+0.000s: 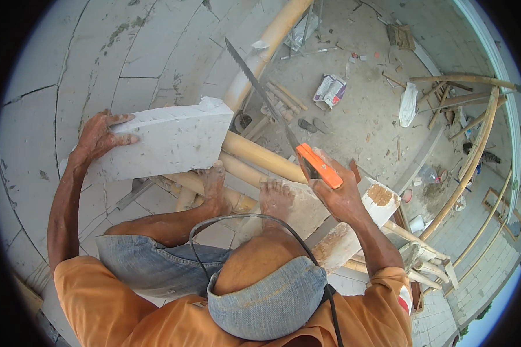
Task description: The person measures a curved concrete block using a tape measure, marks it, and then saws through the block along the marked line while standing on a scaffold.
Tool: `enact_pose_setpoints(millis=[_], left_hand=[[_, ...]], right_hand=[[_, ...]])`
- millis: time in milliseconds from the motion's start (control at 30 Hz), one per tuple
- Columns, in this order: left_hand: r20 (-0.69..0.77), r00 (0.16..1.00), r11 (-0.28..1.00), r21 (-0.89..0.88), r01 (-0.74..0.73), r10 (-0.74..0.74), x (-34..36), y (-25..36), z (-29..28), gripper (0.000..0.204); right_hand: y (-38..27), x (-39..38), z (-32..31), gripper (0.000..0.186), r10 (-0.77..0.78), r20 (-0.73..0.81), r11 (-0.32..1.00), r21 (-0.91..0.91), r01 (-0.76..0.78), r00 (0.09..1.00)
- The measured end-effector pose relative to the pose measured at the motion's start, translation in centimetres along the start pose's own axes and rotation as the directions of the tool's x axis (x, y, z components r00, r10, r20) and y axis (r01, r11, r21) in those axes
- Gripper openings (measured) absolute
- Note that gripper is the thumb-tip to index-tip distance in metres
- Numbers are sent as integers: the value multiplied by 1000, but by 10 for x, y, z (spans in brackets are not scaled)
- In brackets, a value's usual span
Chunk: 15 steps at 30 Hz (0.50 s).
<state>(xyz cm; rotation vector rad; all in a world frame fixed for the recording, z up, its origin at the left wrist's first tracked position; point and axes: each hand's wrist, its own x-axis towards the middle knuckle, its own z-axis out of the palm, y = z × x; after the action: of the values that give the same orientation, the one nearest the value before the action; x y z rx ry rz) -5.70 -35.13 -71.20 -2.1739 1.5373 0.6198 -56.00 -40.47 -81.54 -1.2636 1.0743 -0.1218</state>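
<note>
My left hand (102, 137) grips the upper left edge of a pale grey lightweight concrete block (176, 143), thumb over the front face and fingers along the top. The block's upper edge looks rough and chipped, with a ragged lump at its right end. In my right hand (340, 189) is a handsaw (320, 166), its orange handle enclosed by my fingers. The toothed blade points up and to the left, apart from the block. Behind the block rises a wall of similar blocks (150, 52).
My bare feet rest on bamboo poles (266, 156) and a whitish plank (307, 211). Far below, the floor (353, 115) holds a torn bag (330, 91), sandals (314, 125) and wood scraps. More bamboo poles (483, 136) stand at right. A black cable (298, 234) loops near my knee.
</note>
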Motion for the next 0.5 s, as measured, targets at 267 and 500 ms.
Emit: enact_pose_setpoints(millis=[267,500], left_hand=[[34,999,999,-22,30,-29,5,-9,4,74],[39,998,999,-17,40,-40,10,-12,5,80]], right_hand=[[-14,-11,8,73,-341,180,795,-468,385,923],[-44,-19,-22,80,-257,338,730,-546,411,905]])
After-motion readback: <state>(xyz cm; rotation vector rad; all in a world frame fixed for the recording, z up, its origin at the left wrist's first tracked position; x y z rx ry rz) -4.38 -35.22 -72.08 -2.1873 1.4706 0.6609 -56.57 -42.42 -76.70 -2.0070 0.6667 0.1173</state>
